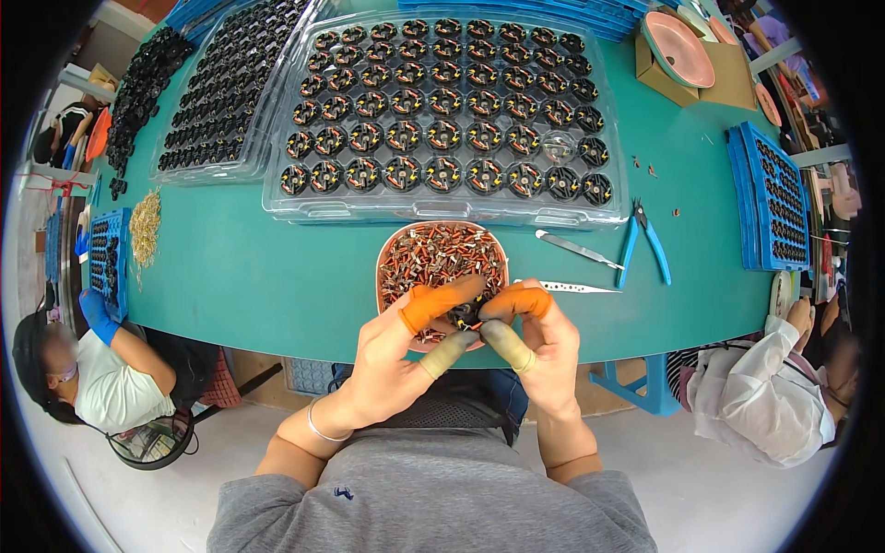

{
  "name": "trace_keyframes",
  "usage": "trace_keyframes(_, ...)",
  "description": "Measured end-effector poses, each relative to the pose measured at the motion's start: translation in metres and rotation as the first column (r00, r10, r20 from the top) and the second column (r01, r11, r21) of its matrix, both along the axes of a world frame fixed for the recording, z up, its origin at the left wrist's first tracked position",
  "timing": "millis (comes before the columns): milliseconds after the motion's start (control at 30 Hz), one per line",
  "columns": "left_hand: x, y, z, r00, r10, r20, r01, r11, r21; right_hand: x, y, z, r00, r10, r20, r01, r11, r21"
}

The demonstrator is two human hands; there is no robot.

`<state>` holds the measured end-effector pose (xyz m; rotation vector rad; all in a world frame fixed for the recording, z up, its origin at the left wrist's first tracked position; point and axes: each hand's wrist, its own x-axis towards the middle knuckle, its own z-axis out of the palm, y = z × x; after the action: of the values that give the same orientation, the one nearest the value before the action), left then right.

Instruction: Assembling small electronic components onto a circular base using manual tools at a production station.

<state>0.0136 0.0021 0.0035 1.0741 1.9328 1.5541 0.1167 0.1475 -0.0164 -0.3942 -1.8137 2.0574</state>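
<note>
Grey shirt (433,498) — beyond it, a black part (468,313), yellow-flecked.

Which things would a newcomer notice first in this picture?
Probably the big clear tray with rows of round black parts, at the table's far middle. Next, the left hand and right hand, in bright orange finger covers, holding a dark part by the pink bowl's near side.

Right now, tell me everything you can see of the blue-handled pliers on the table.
The pliers lie on the green tabletop beside the clear tray, right of the tweezers. Dark, metallic-looking jaws point toward the far side; two curved, plastic-looking blue handles spread apart. Nothing grips them. Whether the tweezers' tip touches a handle is unclear.
</note>
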Motion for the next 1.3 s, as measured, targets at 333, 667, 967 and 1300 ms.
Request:
trace_keyframes(333,-0.005,-0.002,0.001,0.995,-0.046,0.094,0.045,0.999,0.012,-0.001,0.001,0.002,0.999,0.026,0.023,-0.027,1.0,0.016)
trace_keyframes(667,-0.008,-0.003,0.001,0.99,-0.058,0.13,0.058,0.998,-0.001,-0.003,0.002,0.002,0.999,0.038,0.023,-0.04,0.994,0.097)
trace_keyframes(967,-0.006,-0.001,-0.001,0.984,-0.012,0.175,0.006,0.999,0.037,-0.005,0.0,0.003,1.0,-0.027,0.01,0.024,0.974,0.226)
trace_keyframes(1300,-0.013,0.004,0.006,0.988,-0.017,-0.155,0.019,1.0,0.009,-0.005,0.001,0.011,0.998,-0.041,0.046,0.025,0.952,0.306)
